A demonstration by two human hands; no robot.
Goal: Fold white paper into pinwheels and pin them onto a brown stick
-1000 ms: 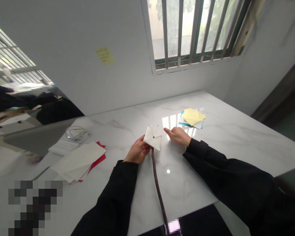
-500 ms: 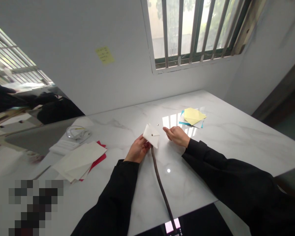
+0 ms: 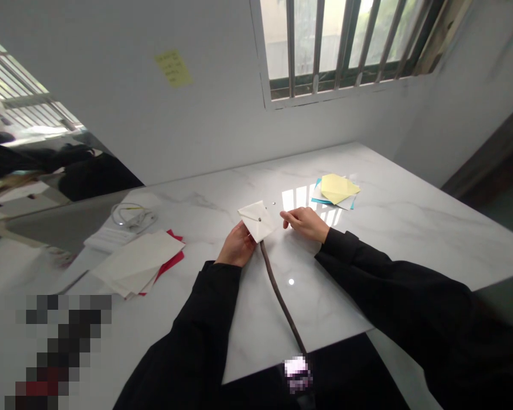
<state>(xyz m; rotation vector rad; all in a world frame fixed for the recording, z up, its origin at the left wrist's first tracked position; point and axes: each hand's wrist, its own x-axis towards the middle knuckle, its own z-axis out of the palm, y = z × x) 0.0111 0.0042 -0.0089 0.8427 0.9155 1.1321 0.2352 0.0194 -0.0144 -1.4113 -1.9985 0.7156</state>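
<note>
My left hand (image 3: 236, 246) holds a small folded white paper (image 3: 259, 229), shaped like an envelope, by its lower left side. A dark dot sits near the paper's middle. Below the paper, a dark brown cord (image 3: 280, 299) runs down over the table towards me; its upper end is hidden behind the paper. To the right, apart from the paper, my right hand (image 3: 306, 224) is closed with thumb and forefinger together. Whatever its fingers may pinch is too small to make out.
Yellow, white and blue papers (image 3: 337, 189) lie at the back right of the marble table (image 3: 196, 205). White and red papers (image 3: 141, 262) and a coiled white cable (image 3: 132, 216) are on the left. A yellow note (image 3: 174, 68) is on the wall below a barred window's level.
The folded paper has turned in my left hand, so its flap edge now points up and left. The whole view has shifted slightly. My right hand remains beside the paper.
</note>
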